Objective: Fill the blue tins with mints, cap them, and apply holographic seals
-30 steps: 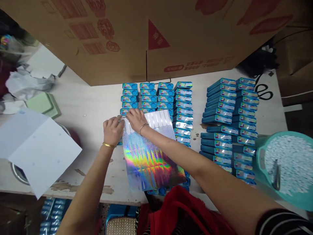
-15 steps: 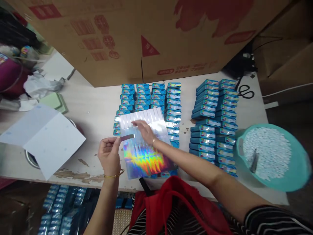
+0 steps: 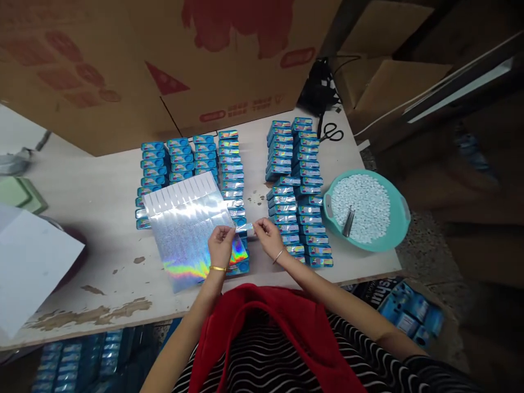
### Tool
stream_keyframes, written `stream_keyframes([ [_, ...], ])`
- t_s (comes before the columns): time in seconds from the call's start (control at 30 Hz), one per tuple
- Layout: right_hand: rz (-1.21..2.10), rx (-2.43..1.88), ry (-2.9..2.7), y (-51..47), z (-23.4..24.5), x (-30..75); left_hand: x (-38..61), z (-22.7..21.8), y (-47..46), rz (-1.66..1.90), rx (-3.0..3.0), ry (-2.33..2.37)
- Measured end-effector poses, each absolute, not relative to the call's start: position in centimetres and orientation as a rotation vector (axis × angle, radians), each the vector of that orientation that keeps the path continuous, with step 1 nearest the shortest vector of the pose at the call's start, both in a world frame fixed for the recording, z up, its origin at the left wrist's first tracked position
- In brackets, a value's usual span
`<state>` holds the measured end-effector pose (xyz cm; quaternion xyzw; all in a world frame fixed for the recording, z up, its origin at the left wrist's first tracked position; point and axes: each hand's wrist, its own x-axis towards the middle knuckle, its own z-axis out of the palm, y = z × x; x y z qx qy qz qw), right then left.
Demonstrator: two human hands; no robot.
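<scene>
A short shiny sticker strip (image 3: 244, 227) is stretched level between my two hands. My left hand (image 3: 221, 245) pinches its left end, above the right part of a holographic sticker sheet (image 3: 184, 218). My right hand (image 3: 269, 239) pinches the other end, beside the right-hand rows of boxes. The sheet lies over several small blue boxes (image 3: 180, 158), hiding part of them. Slit pale strips run along its far edge, and rainbow light shows near its front. More blue boxes (image 3: 282, 199) with shiny stickers on their ends stand in two rows to the right.
A turquoise basin (image 3: 397, 210) of small white pellets, with a metal scoop (image 3: 349, 221) in it, stands at right. Black scissors (image 3: 332, 132) lie behind it. A large cardboard box (image 3: 135, 109) blocks the back. White folded card (image 3: 33, 262) sits at left.
The view has swung right. My right hand has left the sheet and moved right, taking the strip's free end. My left hand has moved right across the sheet, still holding the strip.
</scene>
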<state>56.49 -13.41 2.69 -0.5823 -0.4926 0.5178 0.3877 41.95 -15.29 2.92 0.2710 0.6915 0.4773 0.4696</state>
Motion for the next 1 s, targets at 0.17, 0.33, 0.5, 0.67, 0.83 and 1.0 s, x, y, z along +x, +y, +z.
stream_keyframes([
  [0.17, 1.194, -1.578, -1.295, -11.6, 0.9, 56.7, 42.2, 1.5, -12.8, 0.94, 1.118, 1.866],
  [0.33, 1.219, -1.557, -1.352, -12.1, -0.6, 55.8, 41.1, 1.9, -13.6, 0.573, 1.534, 2.107],
  [0.5, 1.205, -1.587, -1.382, -12.7, -1.5, 55.5, 40.9, 1.9, -13.8, 0.541, 1.537, 2.149],
  [0.67, 1.158, -1.599, -1.372, -12.4, -2.0, 56.0, 41.7, 1.4, -12.9, 0.512, 1.56, 2.208],
  [0.83, 1.163, -1.612, -1.387, -12.3, -3.0, 56.0, 42.0, 1.3, -12.7, 0.431, 1.553, 2.241],
  [1.0, 1.221, -1.643, -1.316, -12.5, -3.9, 55.9, 42.0, 1.3, -12.5, 0.453, 1.487, 2.326],
])
